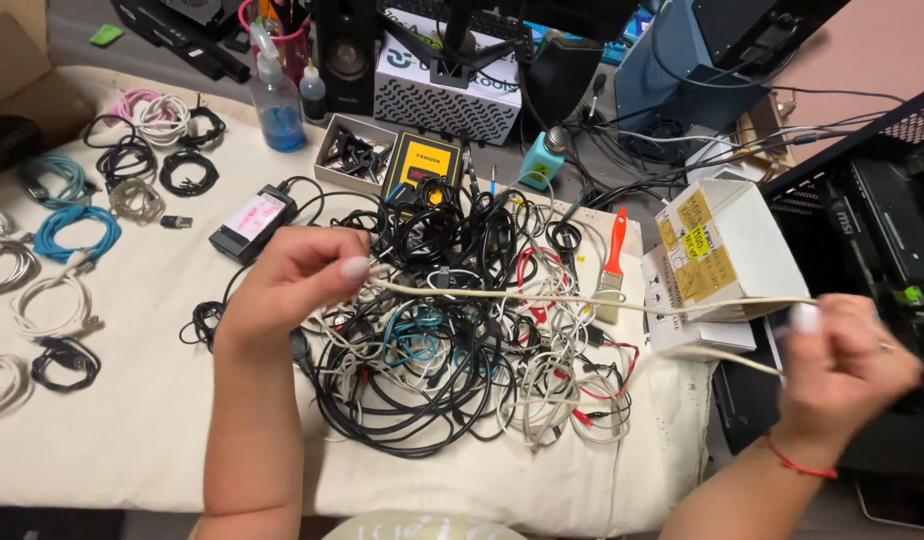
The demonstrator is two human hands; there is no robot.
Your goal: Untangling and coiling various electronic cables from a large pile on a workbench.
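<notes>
Fingers [354, 268] of both hands pinch the cream cable [582, 298], stretched taut between them.

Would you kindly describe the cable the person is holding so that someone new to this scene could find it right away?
Start at the big tangled pile of cables in the middle of the cloth-covered table. Just above it, one cream-white cable runs taut from the left hand across to the right hand. Unlike the mostly black, knotted cords below, it is pale and pulled into a straight line.
</notes>
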